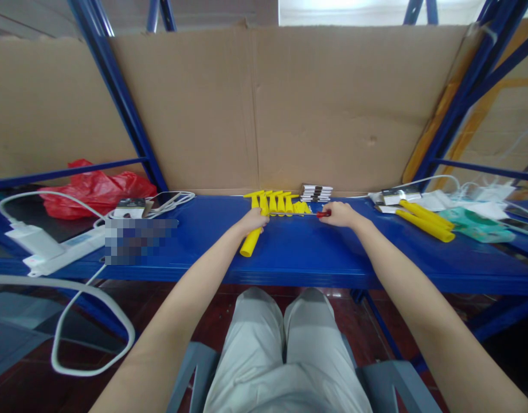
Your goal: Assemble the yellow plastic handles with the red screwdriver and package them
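Note:
My left hand (255, 220) is wrapped round a yellow tube (249, 244), whose open end points toward me. In my right hand (339, 214) is the red handle of a screwdriver (323, 213); its thin metal shaft runs left to the yellow piece at my left hand. Whether the tip touches it is too small to tell. Behind my hands, several yellow T-shaped pieces (281, 202) stand in a row, with small yellow parts (301, 207) at their right end. A stack of small white-and-black packs (317, 193) lies behind my right hand.
The blue shelf (306, 252) has a cardboard panel (324, 109) behind it. At left are a red plastic bag (96, 192), a white power strip (70, 252) and cables. Yellow tubes (427, 222), a green plastic bag (478, 225) and white boxes lie at right. Blue posts flank the shelf.

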